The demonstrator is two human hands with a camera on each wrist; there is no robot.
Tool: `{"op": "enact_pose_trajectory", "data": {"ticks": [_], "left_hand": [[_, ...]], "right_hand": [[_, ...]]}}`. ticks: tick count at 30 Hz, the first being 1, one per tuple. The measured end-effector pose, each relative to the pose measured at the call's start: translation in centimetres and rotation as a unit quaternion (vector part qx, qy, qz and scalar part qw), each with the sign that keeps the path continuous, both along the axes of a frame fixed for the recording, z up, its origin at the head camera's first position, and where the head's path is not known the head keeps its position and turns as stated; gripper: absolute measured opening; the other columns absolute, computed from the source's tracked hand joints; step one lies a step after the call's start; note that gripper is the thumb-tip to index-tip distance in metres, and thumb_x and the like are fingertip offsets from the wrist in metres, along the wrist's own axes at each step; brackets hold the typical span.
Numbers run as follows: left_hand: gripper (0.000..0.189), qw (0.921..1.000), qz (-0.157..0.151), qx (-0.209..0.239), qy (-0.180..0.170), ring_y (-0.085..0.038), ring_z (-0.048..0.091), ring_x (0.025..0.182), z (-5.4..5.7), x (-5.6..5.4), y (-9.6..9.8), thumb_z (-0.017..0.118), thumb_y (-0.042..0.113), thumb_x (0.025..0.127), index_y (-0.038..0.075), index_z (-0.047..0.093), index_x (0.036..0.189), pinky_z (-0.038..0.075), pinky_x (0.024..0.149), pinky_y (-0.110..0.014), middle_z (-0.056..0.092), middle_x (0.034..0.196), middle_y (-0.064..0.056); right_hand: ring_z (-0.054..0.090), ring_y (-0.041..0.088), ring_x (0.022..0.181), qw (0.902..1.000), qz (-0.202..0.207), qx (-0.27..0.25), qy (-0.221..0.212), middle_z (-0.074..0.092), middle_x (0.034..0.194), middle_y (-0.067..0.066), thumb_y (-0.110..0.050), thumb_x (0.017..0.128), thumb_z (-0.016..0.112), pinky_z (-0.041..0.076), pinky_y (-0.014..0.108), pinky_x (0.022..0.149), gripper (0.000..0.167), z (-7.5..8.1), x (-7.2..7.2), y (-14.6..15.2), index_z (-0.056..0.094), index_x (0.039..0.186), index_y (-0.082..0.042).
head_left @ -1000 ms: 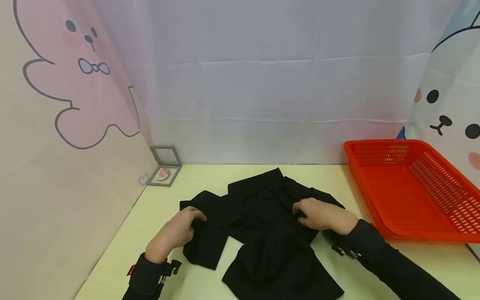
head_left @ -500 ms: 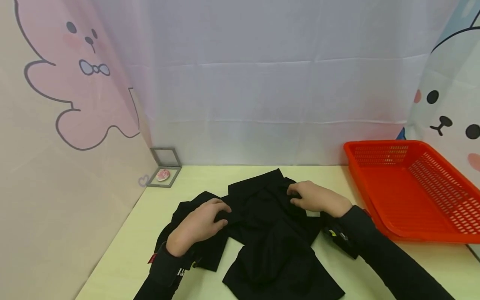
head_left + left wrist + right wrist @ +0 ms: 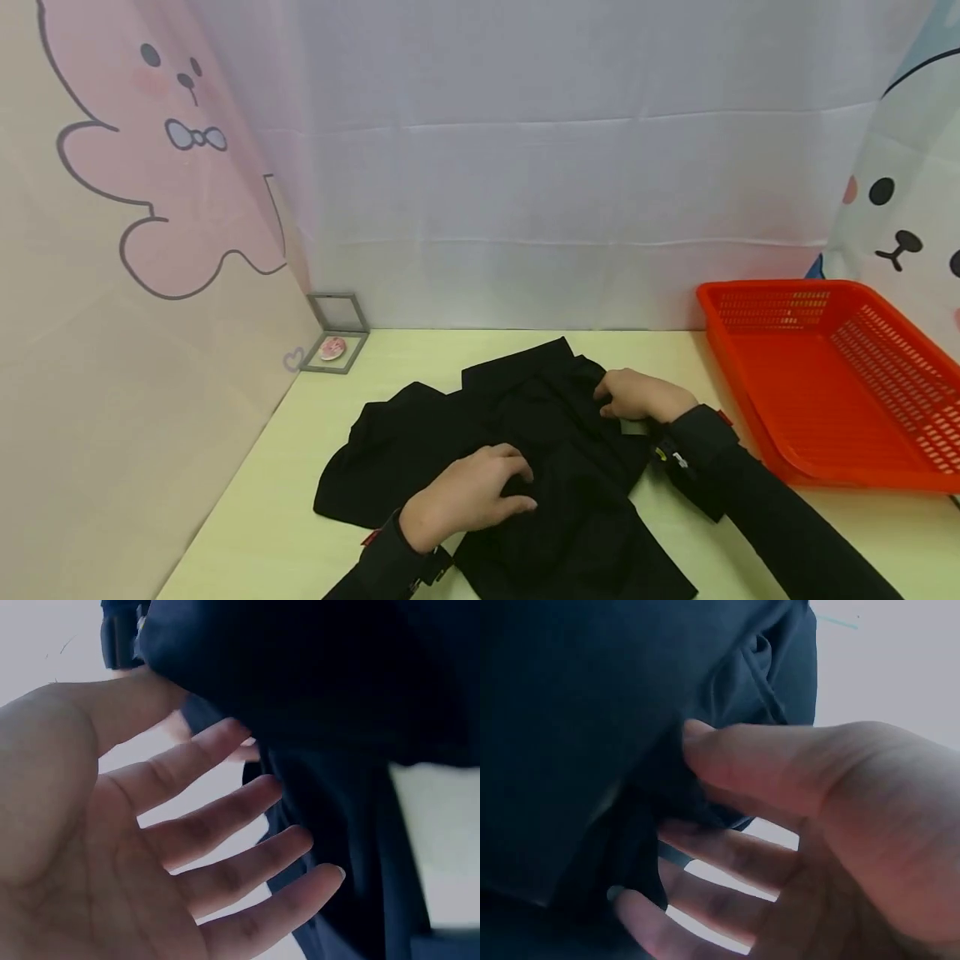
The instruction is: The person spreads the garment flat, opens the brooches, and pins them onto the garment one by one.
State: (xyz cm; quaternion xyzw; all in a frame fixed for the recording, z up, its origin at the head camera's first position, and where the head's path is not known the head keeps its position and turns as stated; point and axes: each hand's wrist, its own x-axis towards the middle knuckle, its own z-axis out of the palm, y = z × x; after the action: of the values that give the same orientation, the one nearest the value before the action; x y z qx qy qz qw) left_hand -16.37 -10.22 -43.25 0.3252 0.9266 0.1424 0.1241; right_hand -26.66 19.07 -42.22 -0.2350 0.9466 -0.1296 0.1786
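The right hand (image 3: 639, 395) seems to pinch black cloth (image 3: 555, 421) near the basket (image 3: 862, 477); the left hand (image 3: 467, 493), loosely spread, sits farther off. Gentle, even tension should limit creases.

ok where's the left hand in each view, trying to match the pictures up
Head: the left hand is below centre, over the black cloth.
Left wrist: it fills the lower left, palm showing, fingertips pointing right.
Right wrist: not in it; the hand there is the right hand.
Shared landmark: the black cloth, in all three views.
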Motion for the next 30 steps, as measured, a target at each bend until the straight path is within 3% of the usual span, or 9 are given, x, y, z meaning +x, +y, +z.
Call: {"op": "enact_pose_trajectory", "data": {"ticks": [3, 6, 10, 15, 18, 21, 26, 30], "left_hand": [[0.031, 0.9998, -0.013, -0.015, -0.002, -0.013, 0.063, 0.105, -0.5, -0.1, 0.8, 0.080, 0.046, 0.089, 0.026, 0.071, 0.111, 0.056, 0.080, -0.028, 0.065, 0.126, 0.006], [0.048, 0.9992, -0.004, -0.037, 0.012, -0.016, 0.064, 0.107, -1.4, -0.4, 0.8, 0.086, 0.045, 0.084, 0.023, 0.068, 0.122, 0.057, 0.082, -0.030, 0.065, 0.128, 0.003], [0.064, 0.9971, 0.030, -0.066, 0.025, -0.022, 0.065, 0.114, -2.4, -1.0, -0.3, 0.089, 0.041, 0.081, 0.018, 0.064, 0.136, 0.060, 0.084, -0.037, 0.064, 0.132, -0.002], [0.053, 0.9946, 0.063, -0.080, 0.022, -0.027, 0.065, 0.118, -2.5, -2.3, -2.1, 0.087, 0.027, 0.084, 0.020, 0.068, 0.133, 0.060, 0.082, -0.045, 0.061, 0.139, -0.003], [0.050, 0.9929, 0.087, -0.078, 0.023, -0.029, 0.065, 0.118, -2.3, -3.1, -3.1, 0.083, 0.019, 0.086, 0.020, 0.069, 0.133, 0.059, 0.082, -0.048, 0.060, 0.142, -0.005], [0.045, 0.9915, 0.106, -0.070, 0.028, -0.031, 0.066, 0.115, -2.3, -3.7, -3.9, 0.079, 0.013, 0.088, 0.016, 0.069, 0.132, 0.059, 0.081, -0.050, 0.061, 0.142, -0.008], [0.040, 0.9908, 0.106, -0.066, 0.052, -0.034, 0.068, 0.108, -2.5, -4.3, -4.3, 0.080, 0.010, 0.088, 0.011, 0.070, 0.127, 0.059, 0.079, -0.052, 0.064, 0.135, -0.012], [0.038, 0.9922, 0.085, -0.069, 0.060, -0.035, 0.068, 0.108, -2.3, -4.1, -3.8, 0.078, 0.011, 0.090, 0.010, 0.070, 0.127, 0.059, 0.079, -0.051, 0.065, 0.133, -0.013]], "right_hand": [[0.068, 0.029, 0.089, 0.9989, -0.027, -0.012, 0.036, 0.074, 0.096, 0.015, -0.005, 0.092, 0.073, 0.058, 0.044, 0.082, 0.013, -0.2, -0.3, 0.5, 0.076, 0.101, 0.004], [0.064, 0.028, 0.078, 0.9939, -0.057, -0.028, 0.090, 0.071, 0.084, 0.014, -0.002, 0.090, 0.072, 0.056, 0.043, 0.074, 0.007, -0.1, -0.5, 1.0, 0.074, 0.090, 0.004], [0.067, 0.034, 0.085, 0.9853, -0.102, -0.041, 0.131, 0.071, 0.093, 0.024, -0.001, 0.089, 0.072, 0.057, 0.050, 0.082, 0.017, 0.0, -0.4, 1.9, 0.071, 0.098, 0.013], [0.065, 0.048, 0.104, 0.9821, -0.128, -0.028, 0.135, 0.065, 0.112, 0.037, -0.007, 0.092, 0.072, 0.054, 0.057, 0.094, 0.038, -0.5, 0.1, 2.5, 0.063, 0.117, 0.021], [0.056, 0.058, 0.120, 0.9840, -0.118, -0.016, 0.133, 0.055, 0.128, 0.043, -0.011, 0.093, 0.073, 0.048, 0.064, 0.102, 0.047, -1.1, 1.1, 2.0, 0.060, 0.128, 0.017], [0.051, 0.061, 0.124, 0.9856, -0.091, -0.042, 0.136, 0.051, 0.135, 0.043, -0.011, 0.094, 0.073, 0.045, 0.068, 0.103, 0.042, -1.5, 2.9, 1.0, 0.064, 0.129, 0.010], [0.063, 0.047, 0.115, 0.9826, 0.003, -0.112, 0.148, 0.063, 0.124, 0.030, -0.007, 0.095, 0.071, 0.054, 0.056, 0.097, 0.026, -1.3, 5.7, -1.1, 0.070, 0.118, 0.004], [0.066, 0.035, 0.109, 0.9840, 0.032, -0.122, 0.125, 0.067, 0.119, 0.020, -0.009, 0.097, 0.070, 0.057, 0.047, 0.093, 0.024, -0.2, 5.9, -2.1, 0.071, 0.119, 0.002]]}}
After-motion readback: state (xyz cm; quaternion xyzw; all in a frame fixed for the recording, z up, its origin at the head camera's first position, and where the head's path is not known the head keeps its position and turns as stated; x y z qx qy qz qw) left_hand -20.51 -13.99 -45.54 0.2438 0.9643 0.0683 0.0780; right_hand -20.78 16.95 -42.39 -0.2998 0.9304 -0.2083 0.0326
